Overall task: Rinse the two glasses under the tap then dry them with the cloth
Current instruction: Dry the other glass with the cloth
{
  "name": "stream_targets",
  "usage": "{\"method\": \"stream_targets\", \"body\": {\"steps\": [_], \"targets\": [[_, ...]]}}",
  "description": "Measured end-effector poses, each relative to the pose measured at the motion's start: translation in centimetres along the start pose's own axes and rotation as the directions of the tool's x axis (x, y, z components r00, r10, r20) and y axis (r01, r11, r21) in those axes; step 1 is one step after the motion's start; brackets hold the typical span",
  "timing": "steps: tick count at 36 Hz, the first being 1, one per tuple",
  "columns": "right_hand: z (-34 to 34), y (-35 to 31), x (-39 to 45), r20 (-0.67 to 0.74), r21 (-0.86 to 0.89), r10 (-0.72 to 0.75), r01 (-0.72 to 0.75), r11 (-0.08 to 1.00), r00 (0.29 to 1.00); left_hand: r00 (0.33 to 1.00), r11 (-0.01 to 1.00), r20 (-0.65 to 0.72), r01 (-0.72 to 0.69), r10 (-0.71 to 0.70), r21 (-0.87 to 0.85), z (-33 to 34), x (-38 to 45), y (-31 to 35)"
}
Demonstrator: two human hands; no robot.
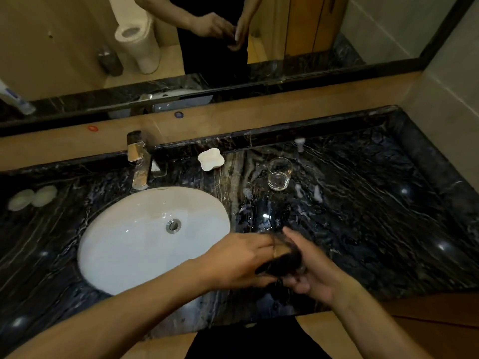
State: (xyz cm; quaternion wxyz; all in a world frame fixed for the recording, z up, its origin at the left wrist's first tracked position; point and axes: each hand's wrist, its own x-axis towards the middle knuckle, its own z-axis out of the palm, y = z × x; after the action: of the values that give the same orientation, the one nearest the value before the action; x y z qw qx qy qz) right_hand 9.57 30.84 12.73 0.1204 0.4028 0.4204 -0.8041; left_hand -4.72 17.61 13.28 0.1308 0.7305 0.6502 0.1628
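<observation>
At the worktop's front edge, right of the basin: left hand (241, 257) and right hand (311, 270) both grip a dark cloth (281, 264), apparently around one blurred glass. Second glass (279, 174) upright, toward the back edge, nearer the right hand.

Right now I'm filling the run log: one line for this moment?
phase: drying | left hand: holds glass | right hand: wipes with dark cloth | other glass: upright on counter | tap: no water visible

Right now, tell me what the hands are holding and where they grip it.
Both the left hand and right hand hold a dark cloth bunched between them. Whether a glass sits inside cannot be told.
</observation>
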Motion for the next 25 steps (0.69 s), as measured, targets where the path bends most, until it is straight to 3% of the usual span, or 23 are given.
{"method": "stream_targets", "body": {"steps": [2,3,5,7,9,10,11,13,15,17,19,22,25], "targets": [[-0.2,0.3,-0.4,0.089,-0.061,0.074,-0.068,0.996,0.993,0.999,0.998,0.041,0.009,-0.006,-0.060,-0.2,-0.2,-0.3],[-0.3,0.6,-0.2,0.088,-0.106,0.030,-0.020,0.994,0.996,0.996,0.984,0.047,0.082,-0.075,-0.161,-0.5,-0.2,-0.1],[-0.5,1.1,0.1,0.018,-0.243,-0.213,0.211,0.947,0.977,0.948,0.857,0.123,0.317,-0.292,-0.406,-1.0,0.1,0.1],[-1.3,1.0,0.0,0.102,-0.585,-0.430,0.404,0.703,0.897,0.859,0.675,0.212,0.499,-0.465,-0.543,-1.4,0.7,0.0],[-1.2,0.7,0.0,0.236,-0.881,-0.450,0.385,0.275,0.861,0.801,0.606,0.238,0.578,-0.549,-0.548,-1.6,1.2,-0.2],[-0.8,0.7,0.2,0.255,-0.936,-0.469,0.338,0.100,0.845,0.786,0.581,0.241,0.592,-0.569,-0.559,-1.6,1.4,-0.1],[-0.4,0.9,0.3,0.253,-0.955,-0.514,0.297,0.003,0.819,0.780,0.554,0.240,0.590,-0.577,-0.587,-1.4,1.6,0.2],[0.2,1.2,0.6,0.241,-0.960,-0.626,0.277,-0.041,0.742,0.794,0.536,0.222,0.558,-0.565,-0.633,-1.2,1.7,0.9],[0.1,0.7,0.4,0.194,-0.952,-0.642,0.301,0.060,0.742,0.834,0.598,0.200,0.516,-0.514,-0.614,-1.5,1.5,1.4],[-0.4,-0.4,-0.1,0.176,-0.888,-0.527,0.365,0.279,0.831,0.916,0.748,0.179,0.396,-0.358,-0.532,-2.4,1.2,1.4],[-1.5,-0.9,-0.3,0.255,-0.738,-0.368,0.426,0.524,0.894,0.972,0.859,0.182,0.220,-0.151,-0.463,-3.5,0.8,1.3],[-2.8,-0.7,-0.3,0.423,-0.469,-0.140,0.348,0.812,0.895,0.971,0.887,0.236,0.133,-0.028,-0.442,-5.1,0.7,1.5],[-3.3,0.0,-0.4,0.553,-0.231,-0.074,0.238,0.943,0.830,0.954,0.839,0.280,0.236,-0.105,-0.490,-6.7,0.4,0.8]]}}
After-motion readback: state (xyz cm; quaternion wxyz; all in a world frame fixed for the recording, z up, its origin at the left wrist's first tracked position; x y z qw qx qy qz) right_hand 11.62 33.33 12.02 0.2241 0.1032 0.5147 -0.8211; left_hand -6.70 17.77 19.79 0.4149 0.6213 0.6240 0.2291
